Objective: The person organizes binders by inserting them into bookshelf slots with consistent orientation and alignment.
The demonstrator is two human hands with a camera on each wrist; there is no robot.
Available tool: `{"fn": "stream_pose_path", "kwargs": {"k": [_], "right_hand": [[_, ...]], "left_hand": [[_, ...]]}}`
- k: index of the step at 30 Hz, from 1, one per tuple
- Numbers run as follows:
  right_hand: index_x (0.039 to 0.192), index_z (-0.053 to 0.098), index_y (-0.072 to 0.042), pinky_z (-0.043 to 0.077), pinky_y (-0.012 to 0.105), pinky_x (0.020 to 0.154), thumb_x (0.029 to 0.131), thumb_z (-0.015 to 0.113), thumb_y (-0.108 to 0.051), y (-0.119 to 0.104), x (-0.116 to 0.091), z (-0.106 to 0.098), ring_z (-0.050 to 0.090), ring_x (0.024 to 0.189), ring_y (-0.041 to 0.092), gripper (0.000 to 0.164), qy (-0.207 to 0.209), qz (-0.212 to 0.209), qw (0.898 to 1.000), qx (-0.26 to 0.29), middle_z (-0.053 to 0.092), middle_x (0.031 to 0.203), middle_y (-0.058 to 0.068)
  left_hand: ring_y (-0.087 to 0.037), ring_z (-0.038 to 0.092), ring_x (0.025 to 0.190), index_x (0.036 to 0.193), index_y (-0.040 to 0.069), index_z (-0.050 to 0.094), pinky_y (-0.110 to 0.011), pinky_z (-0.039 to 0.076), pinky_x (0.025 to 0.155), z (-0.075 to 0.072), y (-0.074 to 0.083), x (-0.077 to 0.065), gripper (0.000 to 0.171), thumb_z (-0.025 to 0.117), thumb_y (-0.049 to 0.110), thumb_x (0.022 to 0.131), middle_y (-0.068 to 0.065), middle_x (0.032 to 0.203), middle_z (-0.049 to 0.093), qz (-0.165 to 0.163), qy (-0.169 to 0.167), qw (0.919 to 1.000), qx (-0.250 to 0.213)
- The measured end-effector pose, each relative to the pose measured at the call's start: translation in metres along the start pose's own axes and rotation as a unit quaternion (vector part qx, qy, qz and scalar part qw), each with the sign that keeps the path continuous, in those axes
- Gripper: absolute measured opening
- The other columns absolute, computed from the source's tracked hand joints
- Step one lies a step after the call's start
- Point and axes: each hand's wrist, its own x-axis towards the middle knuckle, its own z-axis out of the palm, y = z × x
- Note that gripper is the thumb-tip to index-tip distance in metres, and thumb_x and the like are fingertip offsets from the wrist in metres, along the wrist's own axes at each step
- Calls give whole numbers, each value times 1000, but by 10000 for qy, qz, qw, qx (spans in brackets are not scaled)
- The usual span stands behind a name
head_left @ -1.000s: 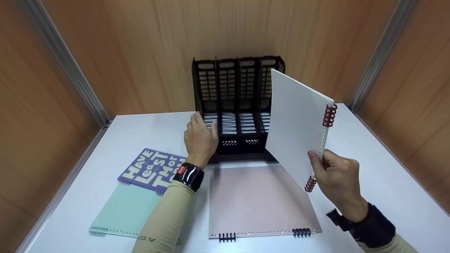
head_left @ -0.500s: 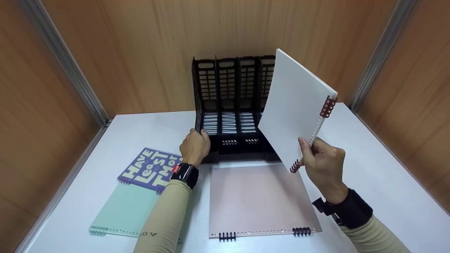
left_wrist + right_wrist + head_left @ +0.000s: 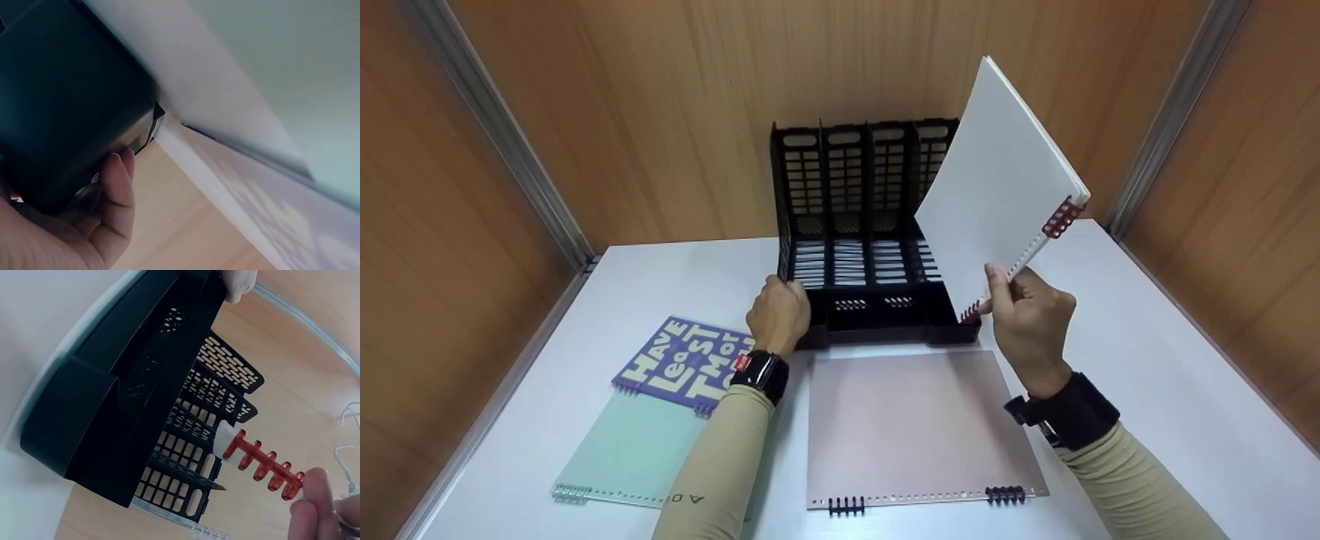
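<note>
My right hand (image 3: 1031, 322) pinches a white loose-leaf notebook (image 3: 1005, 172) by its edge, between its red binding rings. Tilted, the notebook stands over the right end of a black desktop file organizer (image 3: 885, 334), which has several slots. Its lower corner is at the organizer's front right; whether they touch I cannot tell. My left hand (image 3: 778, 315) grips the organizer's front left corner, fingers curled round the edge in the left wrist view, where the black wall (image 3: 73, 101) fills the upper left. Red rings (image 3: 264, 464) show beside my right fingertips (image 3: 318, 495) in the right wrist view.
A pink ring notebook (image 3: 915, 427) lies flat before the organizer. At left, a purple lettered notebook (image 3: 675, 360) overlaps a green one (image 3: 622, 442), partly under my left forearm. Wooden panels (image 3: 690, 112) enclose the white table (image 3: 1170, 360) at the back and sides.
My right hand has moved the white notebook up, left and away from me, over the organizer's right end. My left hand has come down from the organizer's left side and now grips its front corner.
</note>
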Motion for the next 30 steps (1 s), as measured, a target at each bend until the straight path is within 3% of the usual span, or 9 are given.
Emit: {"fn": "stream_pose_path", "kwargs": {"k": [6, 21, 25, 30], "right_hand": [[69, 68, -2, 30, 10, 45, 95, 73, -8, 7, 6, 13, 62, 45, 15, 27, 171, 104, 9998, -35, 67, 55, 2], [74, 66, 0, 39, 12, 51, 98, 70, -13, 22, 19, 48, 64, 49, 16, 27, 23, 525, 9985, -142, 68, 59, 5], [76, 67, 0, 42, 19, 50, 99, 68, -16, 27, 21, 55, 66, 51, 18, 28, 8, 544, 9981, -288, 68, 60, 6], [76, 67, 1, 52, 38, 51, 102, 63, -16, 36, 21, 61, 70, 54, 21, 32, -22, 668, 9972, -321, 70, 64, 9]], "left_hand": [[-47, 68, 94, 103, -3, 59, -61, 51, 78, 1, 1, 0, 40, 35, 28, 100, -26, 102, 69, -27, 1, 10000, -44], [-46, 68, 95, 104, -3, 59, -61, 51, 78, 1, -1, 0, 36, 40, 27, 102, -26, 103, 69, -54, -41, 9999, -85], [-46, 68, 94, 103, -3, 59, -61, 51, 78, 1, -1, 0, 35, 41, 27, 103, -25, 102, 69, -9, -32, 10000, -43], [-46, 68, 93, 103, -3, 59, -61, 52, 76, 2, -2, 0, 36, 38, 27, 102, -26, 102, 69, 70, 17, 10000, 8]]}}
